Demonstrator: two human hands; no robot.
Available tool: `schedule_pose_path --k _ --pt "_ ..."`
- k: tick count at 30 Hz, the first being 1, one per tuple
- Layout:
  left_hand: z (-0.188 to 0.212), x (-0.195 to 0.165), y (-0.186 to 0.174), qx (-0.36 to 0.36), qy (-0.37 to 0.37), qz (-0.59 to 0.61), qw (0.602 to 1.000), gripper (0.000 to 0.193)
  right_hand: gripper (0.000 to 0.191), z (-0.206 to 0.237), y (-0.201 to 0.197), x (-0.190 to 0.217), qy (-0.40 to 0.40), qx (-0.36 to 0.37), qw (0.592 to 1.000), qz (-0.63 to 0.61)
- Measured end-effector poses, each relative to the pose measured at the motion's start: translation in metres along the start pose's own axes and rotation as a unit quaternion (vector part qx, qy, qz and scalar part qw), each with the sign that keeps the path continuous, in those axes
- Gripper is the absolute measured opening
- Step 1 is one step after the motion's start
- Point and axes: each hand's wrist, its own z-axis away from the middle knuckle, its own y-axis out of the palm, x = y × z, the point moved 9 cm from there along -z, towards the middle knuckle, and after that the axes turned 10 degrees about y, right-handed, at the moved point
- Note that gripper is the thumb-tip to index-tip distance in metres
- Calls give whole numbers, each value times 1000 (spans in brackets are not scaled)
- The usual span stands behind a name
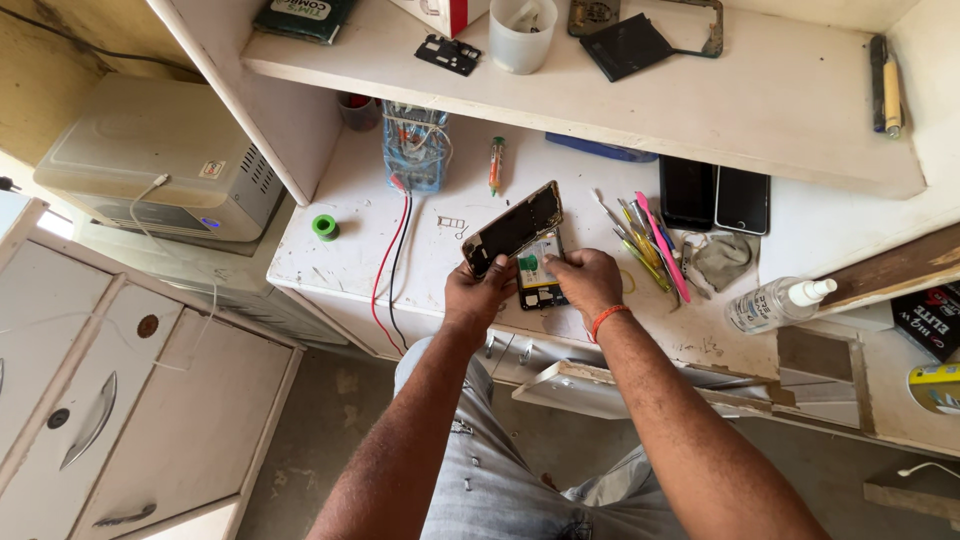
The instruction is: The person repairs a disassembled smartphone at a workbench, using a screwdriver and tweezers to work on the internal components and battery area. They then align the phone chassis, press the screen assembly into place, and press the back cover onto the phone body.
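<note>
- Left hand [478, 297] clamped on lower end of phone screen panel [514, 228], tilted up off bench [350, 240].
- Right hand [583, 280] pinches opened phone body [538, 275], lying near bench front edge.
- Pry tools [648, 245] just right of it.

— Daylight floods the white bench [350, 225], bright and even, nothing blown out.

— Where's it falling from?

— Above and right, by the look; the shelf [780, 110] throws a soft shadow on the surface beneath. The floor [330, 430] lies dimmer.

— Sharp?

— Mostly. The left hand [478, 295] and right hand [585, 280] read crisp; a faint sheen sits on two dark phones [715, 195]. Wide lens bends the cabinet [130, 400] lines at the left edge.
</note>
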Motion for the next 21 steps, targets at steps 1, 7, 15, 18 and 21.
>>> schedule_pose_path --k 1,7,15,18,21 --pt "0 1 0 0 -2 -1 1000 23 36 1 -1 1 -2 -9 1000 4" --pt "0 3 -1 -3 -6 -11 1000 23 32 5 -2 9 -31 -32 999 13" --pt "3 3 -2 -8 0 -22 1000 25 22 11 -7 14 -58 -27 997 -40" --pt "2 3 -4 -19 -9 -12 1000 26 20 14 -19 18 -74 -47 996 -25" --pt "1 1 -4 -15 0 -24 1000 26 20 18 -32 25 -100 -75 992 15"
